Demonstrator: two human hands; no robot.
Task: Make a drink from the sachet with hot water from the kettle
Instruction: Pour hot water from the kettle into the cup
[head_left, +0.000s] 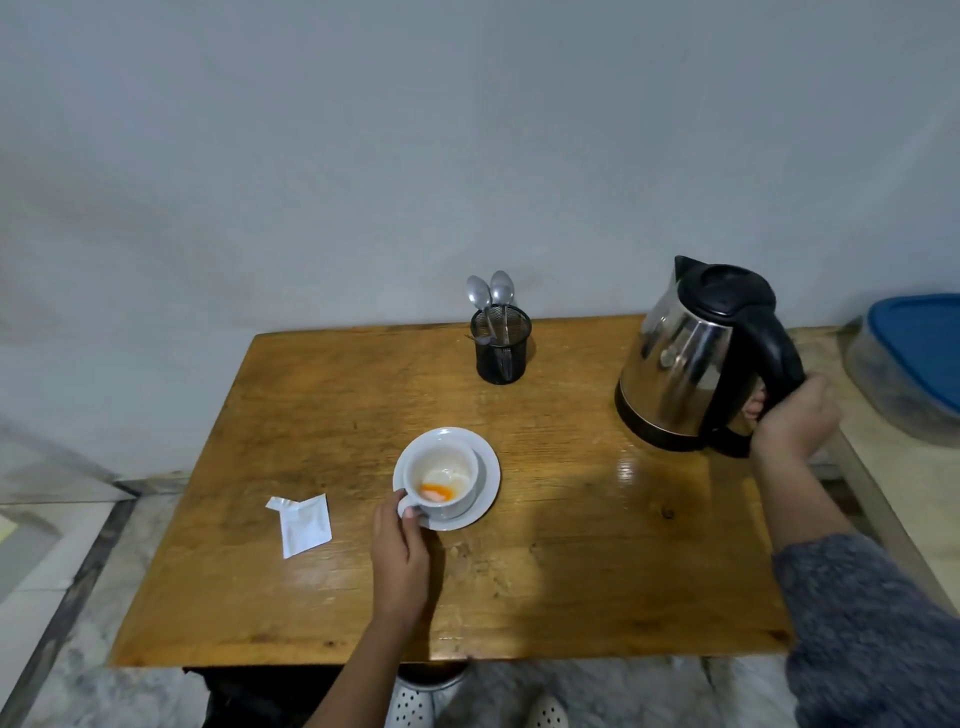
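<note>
A white cup (441, 480) stands on a white saucer (488, 483) near the middle of the wooden table (571, 545). Orange powder lies at the bottom of the cup. My left hand (400, 551) grips the cup's handle at its near left side. A torn, opened white sachet (304, 525) lies flat to the left of the saucer. At the back right, a steel kettle (685, 369) with a black lid and handle rests on the table. My right hand (789, 415) is closed around the kettle's handle.
A black mesh holder (501, 345) with two spoons stands at the back centre by the wall. A container with a blue lid (914, 353) sits on a ledge to the right of the table. The floor and my shoes show below the table's near edge.
</note>
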